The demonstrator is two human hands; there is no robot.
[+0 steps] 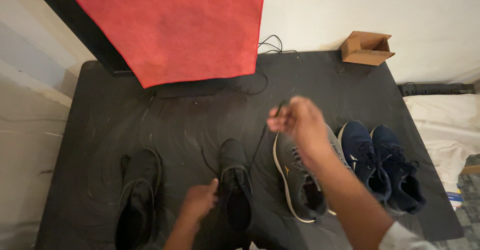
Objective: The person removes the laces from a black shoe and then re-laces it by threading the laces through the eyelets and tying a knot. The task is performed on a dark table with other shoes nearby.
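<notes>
Here the right hand point(299, 122) pinches the black lace point(260, 139) taut above the black shoe point(235, 182)

Matt black shoe point(236, 182), scuffed tabletop point(150, 125)

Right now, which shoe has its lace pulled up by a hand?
The black shoe in the middle; the right hand pulls its lace up. The others lie untouched.

Two bare hands, left hand point(200, 200) and right hand point(300, 122). Forearms uncovered. Right arm: edge of a white sleeve point(402, 237) at the elbow, pushed up. No rings, watch or gloves seen.
</notes>
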